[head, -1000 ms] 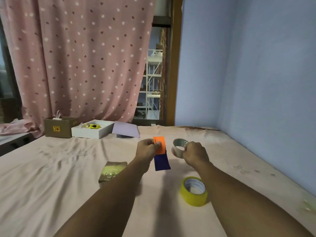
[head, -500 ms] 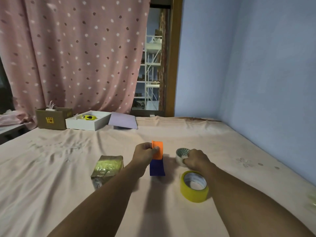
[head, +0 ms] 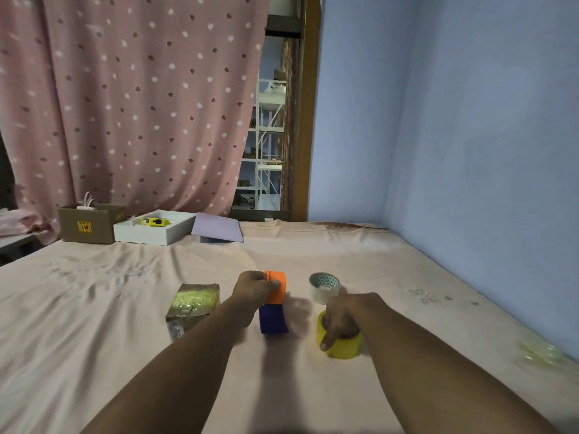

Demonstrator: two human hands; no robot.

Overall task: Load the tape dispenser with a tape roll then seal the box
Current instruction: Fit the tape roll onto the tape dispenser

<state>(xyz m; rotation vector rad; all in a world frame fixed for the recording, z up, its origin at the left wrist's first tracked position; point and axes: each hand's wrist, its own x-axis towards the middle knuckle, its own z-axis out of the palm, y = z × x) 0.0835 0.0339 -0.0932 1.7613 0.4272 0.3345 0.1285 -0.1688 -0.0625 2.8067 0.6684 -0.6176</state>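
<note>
My left hand point(head: 254, 288) grips the orange top of the orange-and-blue tape dispenser point(head: 274, 303), whose blue end rests on the bed. My right hand point(head: 343, 317) is closed on the yellow tape roll point(head: 341, 343), thumb on its outer side and fingers in its core. A nearly used-up white roll with a patterned core point(head: 324, 288) stands on the sheet just beyond that hand, apart from it. A small box wrapped in shiny gold film point(head: 191, 303) lies left of my left forearm.
Pink bed sheet point(head: 94, 324) covers the work surface. At the far left stand a brown cardboard box point(head: 89, 225), an open white box point(head: 153, 231) holding a yellow object, and a lilac lid point(head: 217, 230). Blue wall runs along the right; crumpled clear film point(head: 539, 355) lies near it.
My right hand set the white roll down on the sheet and moved back onto the yellow roll. My left hand lowered the dispenser until its blue end rests on the bed.
</note>
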